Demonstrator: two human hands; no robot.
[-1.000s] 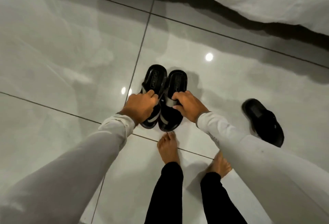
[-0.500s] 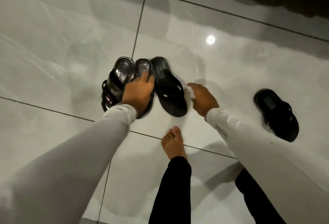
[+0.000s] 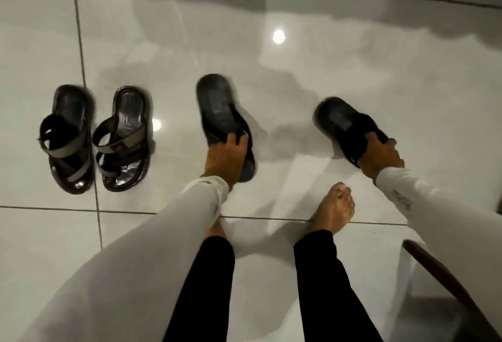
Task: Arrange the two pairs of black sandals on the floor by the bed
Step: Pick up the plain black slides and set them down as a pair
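Note:
A pair of strappy black sandals stands side by side on the glossy floor at the left, one sandal (image 3: 66,138) beside the other (image 3: 123,138), with no hand on them. My left hand (image 3: 224,159) grips the strap end of a plain black slide sandal (image 3: 218,108) at the centre. My right hand (image 3: 380,157) holds the strap of the matching slide sandal (image 3: 342,121) further right. The two slides sit well apart, both angled with heels pointing up-left.
My bare feet (image 3: 336,208) stand on the white tiled floor (image 3: 163,43) just below the slides. A dark wooden edge (image 3: 445,279) enters at the lower right. The bed's shadow darkens the tiles along the top.
The strappy pair has been let go and rests at the left. My left hand has moved onto the centre slide, and my right hand has reached right and gripped the other slide.

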